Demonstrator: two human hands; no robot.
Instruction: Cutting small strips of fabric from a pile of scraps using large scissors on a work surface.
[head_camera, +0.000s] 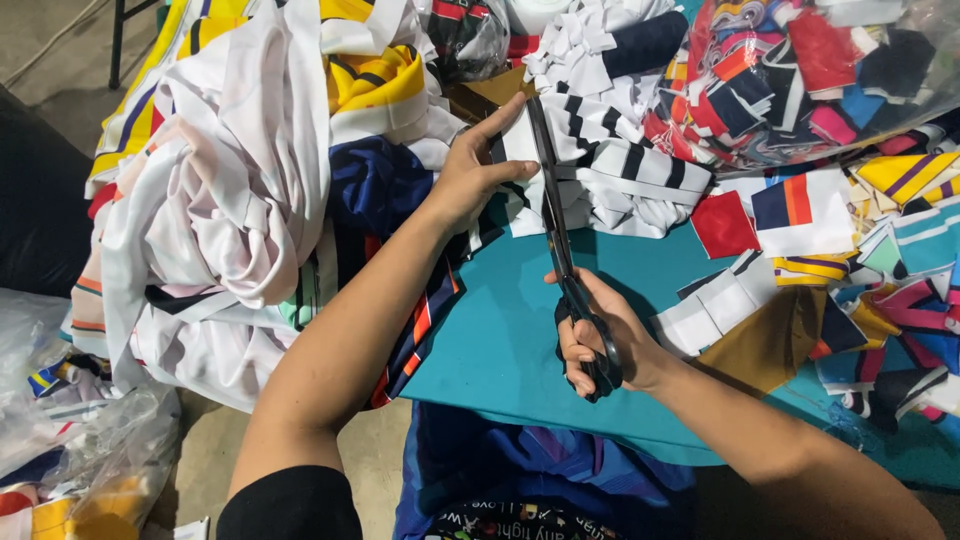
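Observation:
My right hand (600, 335) grips the black handles of long scissors (556, 225), whose blades point away from me. The blades run along the edge of a white fabric piece with black stripes (522, 148). My left hand (475, 170) pinches that piece from the left, thumb on top. Both hands work above a teal table (500, 330).
A big heap of white, yellow and navy printed fabric (250, 180) lies at the left. Small cut patches of many colours (850, 250) cover the right side. A clear plastic bag of scraps (800, 70) sits at the back right. More bags (70, 440) lie on the floor.

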